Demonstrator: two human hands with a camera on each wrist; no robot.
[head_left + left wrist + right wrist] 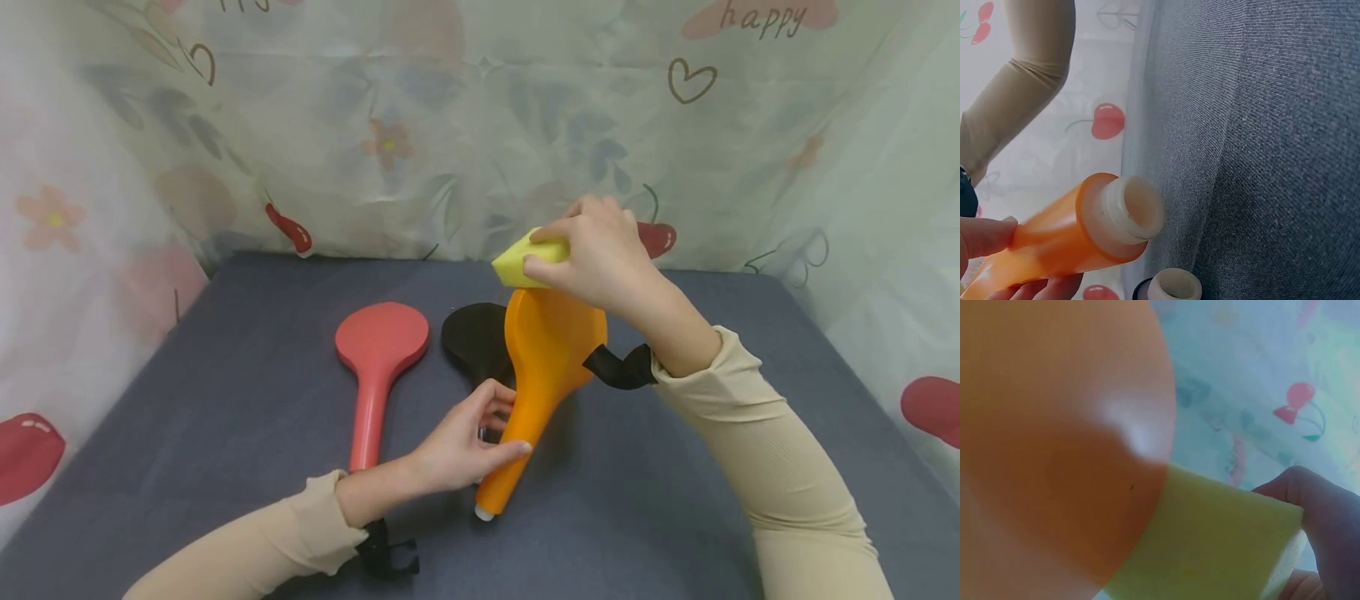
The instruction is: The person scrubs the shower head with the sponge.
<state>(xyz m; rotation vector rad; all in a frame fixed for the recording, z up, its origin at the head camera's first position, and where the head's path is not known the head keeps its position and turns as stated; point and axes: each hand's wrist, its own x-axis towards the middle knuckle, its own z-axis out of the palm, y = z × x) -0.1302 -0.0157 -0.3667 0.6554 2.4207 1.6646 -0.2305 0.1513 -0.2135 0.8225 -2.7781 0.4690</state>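
My left hand grips the neck of an orange paddle-shaped plastic bottle, thumb on one side and fingers on the other. The bottle is held tilted, its broad round part up and its white open mouth down. In my right hand is a yellow sponge, pinched between thumb and fingers. The sponge touches the upper rim of the bottle's round part. The right wrist view shows the sponge against the orange surface.
A red bottle of the same shape lies on the dark grey cloth-covered table, left of my hands. Behind the orange one lies a black bottle, partly hidden. A patterned curtain encloses the back and sides.
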